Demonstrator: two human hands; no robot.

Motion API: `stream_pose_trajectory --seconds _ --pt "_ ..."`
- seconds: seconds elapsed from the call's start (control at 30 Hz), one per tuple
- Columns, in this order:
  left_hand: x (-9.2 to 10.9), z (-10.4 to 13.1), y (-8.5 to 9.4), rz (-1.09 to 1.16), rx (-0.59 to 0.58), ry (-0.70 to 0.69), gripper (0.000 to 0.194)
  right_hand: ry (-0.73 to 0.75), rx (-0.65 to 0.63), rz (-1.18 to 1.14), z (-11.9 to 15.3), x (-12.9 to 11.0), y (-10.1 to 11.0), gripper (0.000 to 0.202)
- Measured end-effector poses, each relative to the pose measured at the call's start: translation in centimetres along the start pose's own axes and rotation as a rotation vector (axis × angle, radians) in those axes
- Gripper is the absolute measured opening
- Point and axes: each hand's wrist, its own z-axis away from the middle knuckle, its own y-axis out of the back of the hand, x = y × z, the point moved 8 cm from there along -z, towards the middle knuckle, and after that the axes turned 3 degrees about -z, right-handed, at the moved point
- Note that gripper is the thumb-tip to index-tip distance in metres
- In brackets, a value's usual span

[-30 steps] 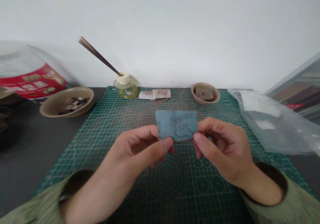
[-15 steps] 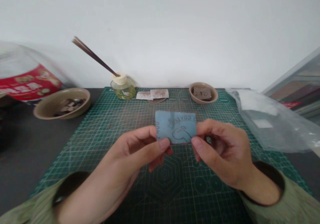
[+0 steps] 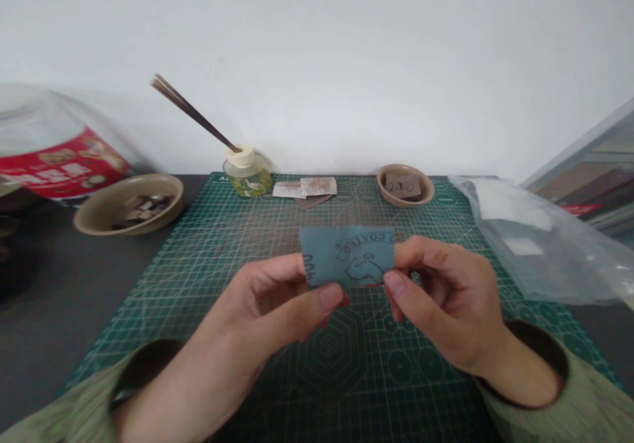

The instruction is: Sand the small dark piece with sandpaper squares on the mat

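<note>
A small blue-grey sheet (image 3: 349,255) with dark printed lettering and a line drawing is held up above the green cutting mat (image 3: 208,245). My left hand (image 3: 272,304) pinches its left part, thumb in front at the lower edge and fingers behind. My right hand (image 3: 440,298) grips its right edge between thumb and index finger. A thin reddish edge shows under the sheet. The fingers behind it are partly hidden.
Behind stand a reed diffuser (image 3: 247,173), paper packets (image 3: 317,186) and a small bowl (image 3: 405,200) with brown pieces. On the left are a larger bowl (image 3: 89,217) and a red-labelled jar (image 3: 64,166). A clear plastic bag (image 3: 555,265) lies right.
The sheet now shows more of its width, with more lettering visible at its left. Its left edge has moved leftward and its right edge slightly rightward. Both hands still hold it.
</note>
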Motion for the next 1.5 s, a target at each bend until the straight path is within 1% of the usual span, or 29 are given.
stream_pose_trajectory --seconds 0.17,0.3,0.53,0.8,1.0,1.17,1.33,1.5 --pt "0.1 -0.2 -0.1 0.009 0.0 -0.002 0.028 -0.004 -0.006 0.012 0.0 0.0 0.0 0.018" --pt "0.0 -0.2 -0.5 0.065 0.002 0.034 0.026 -0.013 -0.019 -0.007 0.0 0.0 -0.1 0.016" --pt "0.5 -0.3 -1.0 0.136 -0.001 0.05 0.024 0.0 -0.022 -0.025 -0.2 -0.3 -0.1 0.018" --pt "0.2 -0.4 -1.0 0.143 -0.014 0.058 0.023 0.008 -0.026 -0.032 0.0 -0.3 -0.1 0.018" --pt "0.4 -0.3 -1.1 0.135 -0.02 0.051 0.022 -0.004 -0.025 -0.038 0.1 -0.2 0.0 0.017" --pt "0.5 -0.3 -1.1 0.135 -0.003 0.049 0.024 -0.025 -0.025 -0.025 -0.1 -0.2 -0.1 0.018" --pt "0.1 -0.1 -0.7 0.117 -0.018 0.042 0.024 -0.018 -0.023 -0.022 -0.1 0.0 -0.1 0.015" --pt "0.0 0.0 -0.3 0.07 -0.003 0.03 0.024 -0.039 0.0 -0.011 0.1 0.4 0.2 0.017"
